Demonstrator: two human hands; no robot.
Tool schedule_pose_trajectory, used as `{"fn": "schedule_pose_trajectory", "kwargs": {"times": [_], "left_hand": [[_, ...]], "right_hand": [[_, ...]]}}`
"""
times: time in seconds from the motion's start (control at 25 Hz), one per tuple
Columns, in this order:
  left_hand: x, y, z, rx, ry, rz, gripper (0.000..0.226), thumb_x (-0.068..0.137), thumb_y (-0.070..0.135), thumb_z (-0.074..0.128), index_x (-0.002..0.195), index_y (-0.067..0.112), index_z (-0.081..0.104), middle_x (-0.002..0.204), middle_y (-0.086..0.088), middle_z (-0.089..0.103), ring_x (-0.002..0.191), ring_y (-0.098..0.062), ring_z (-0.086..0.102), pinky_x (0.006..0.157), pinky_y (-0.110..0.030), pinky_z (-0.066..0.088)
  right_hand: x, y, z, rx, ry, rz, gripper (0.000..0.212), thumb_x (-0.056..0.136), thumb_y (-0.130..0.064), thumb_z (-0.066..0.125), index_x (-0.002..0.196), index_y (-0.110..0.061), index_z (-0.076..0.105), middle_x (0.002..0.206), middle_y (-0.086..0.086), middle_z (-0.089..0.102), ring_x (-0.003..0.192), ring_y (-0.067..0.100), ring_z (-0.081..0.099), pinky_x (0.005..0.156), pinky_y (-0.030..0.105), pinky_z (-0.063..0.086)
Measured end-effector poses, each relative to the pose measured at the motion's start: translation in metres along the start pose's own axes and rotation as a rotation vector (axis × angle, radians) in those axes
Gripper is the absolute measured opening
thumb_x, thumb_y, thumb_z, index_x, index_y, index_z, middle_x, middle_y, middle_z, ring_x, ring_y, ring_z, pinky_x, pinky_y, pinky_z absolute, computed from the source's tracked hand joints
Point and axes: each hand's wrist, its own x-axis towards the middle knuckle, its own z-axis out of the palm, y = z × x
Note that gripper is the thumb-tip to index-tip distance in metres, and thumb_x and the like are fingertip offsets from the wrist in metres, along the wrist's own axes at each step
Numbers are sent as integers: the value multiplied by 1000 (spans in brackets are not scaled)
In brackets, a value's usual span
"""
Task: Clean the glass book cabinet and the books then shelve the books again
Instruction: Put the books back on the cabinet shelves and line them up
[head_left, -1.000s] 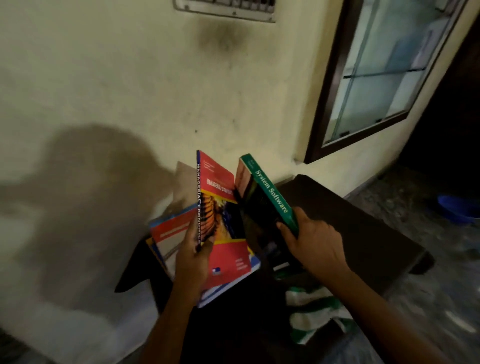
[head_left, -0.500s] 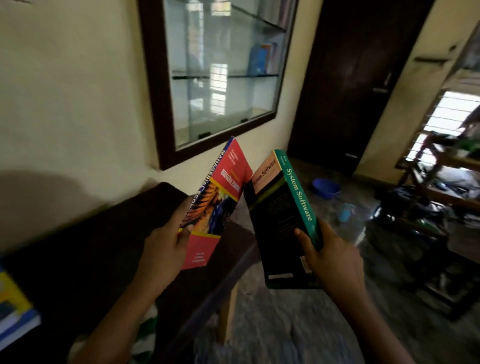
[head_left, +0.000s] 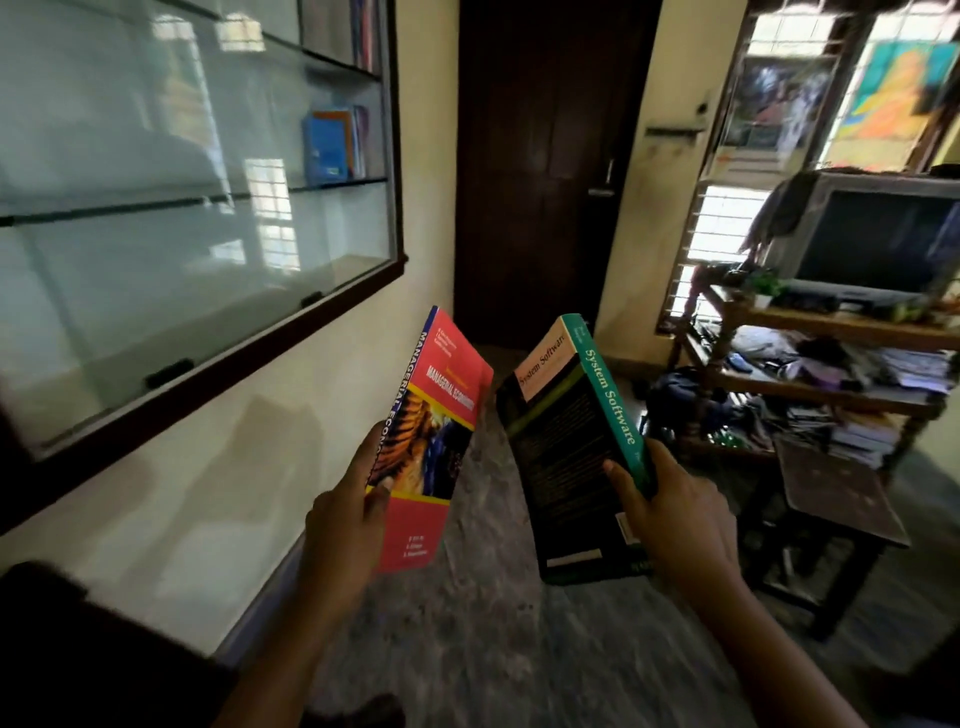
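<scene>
Clutching red book in left grip, green book in right grip; blue books inside glass cabinet.

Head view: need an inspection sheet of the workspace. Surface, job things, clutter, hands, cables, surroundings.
Surface: dark table at lower left, only a corner in view.
Job's things: glass book cabinet on the wall, with shelved books upright on its middle shelf; red book and green book held upright, apart.
Clutter: wooden rack piled with papers; stool in front of it.
Hands: left hand grips the red book; right hand grips the green book.
Cables: nothing seen.
Surroundings: dark door, barred window, monitor on the rack.
</scene>
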Motion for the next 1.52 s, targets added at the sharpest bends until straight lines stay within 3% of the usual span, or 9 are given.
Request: {"fn": "schedule_pose_trajectory", "kwargs": {"times": [0.12, 0.36, 0.48, 0.6, 0.76, 0.92, 1.16, 1.28, 1.52], "left_hand": [[84, 2, 39, 43, 40, -16, 59, 96, 21, 46, 145, 38, 19, 119, -20, 60, 92, -35, 65, 78, -50, 54], [235, 2, 95, 193, 153, -17, 59, 97, 22, 42, 149, 22, 14, 113, -23, 61, 91, -35, 64, 81, -45, 51], [313, 8, 120, 291, 150, -21, 69, 92, 21, 52, 149, 15, 14, 113, -21, 62, 90, -33, 65, 73, -36, 48], [377, 17, 135, 265, 221, -12, 75, 87, 19, 59, 144, 18, 10, 105, -24, 65, 74, -26, 63, 66, -27, 43], [470, 38, 155, 79, 455, -64, 45, 96, 8, 43, 135, 28, 30, 86, -13, 61, 49, -4, 52, 47, -11, 44], [563, 30, 154, 34, 617, -23, 55, 90, 36, 38, 143, 26, 28, 123, -15, 58, 86, -28, 65, 73, -36, 55], [745, 28, 121, -105, 752, 149, 64, 78, 69, 40, 134, 38, 34, 111, 5, 60, 68, -8, 66, 51, -12, 50], [828, 36, 104, -230, 775, 196, 47, 93, 35, 47, 139, 35, 36, 127, 0, 57, 87, -17, 66, 63, -26, 54], [963, 80, 64, -95, 976, 406, 49, 97, 17, 46, 142, 32, 35, 126, -2, 57, 96, -20, 63, 82, -42, 54]], "right_hand": [[81, 5, 21, 41, -13, 17, 41, 95, -48, 40, 128, -23, 44, 74, -11, 46, 48, -5, 35, 36, 12, 21], [246, 16, 86, 98, -21, -93, 46, 95, -46, 41, 134, -21, 41, 92, -3, 63, 49, -2, 47, 37, 8, 34], [347, 15, 127, 167, -33, -180, 46, 94, -47, 42, 133, -22, 40, 91, -3, 63, 57, 6, 58, 50, 22, 51], [444, 4, 154, 187, -38, -266, 45, 94, -49, 41, 131, -24, 42, 84, -8, 57, 53, 2, 50, 44, 16, 38], [572, -40, 200, 336, -69, -336, 44, 94, -49, 43, 131, -26, 43, 82, -7, 60, 58, 6, 56, 47, 19, 40], [657, -89, 246, 464, -97, -414, 44, 94, -47, 43, 132, -25, 43, 80, -7, 60, 57, 1, 55, 43, 13, 36], [815, -206, 299, 621, -4, -552, 43, 94, -46, 44, 130, -23, 46, 83, -6, 61, 62, 8, 60, 51, 20, 51], [881, -258, 314, 672, 98, -588, 45, 92, -49, 44, 130, -24, 46, 89, 2, 67, 72, 21, 66, 65, 38, 56], [1014, -352, 312, 987, 151, -649, 41, 91, -48, 47, 122, -22, 53, 82, -2, 62, 71, 19, 60, 60, 28, 47]]}}
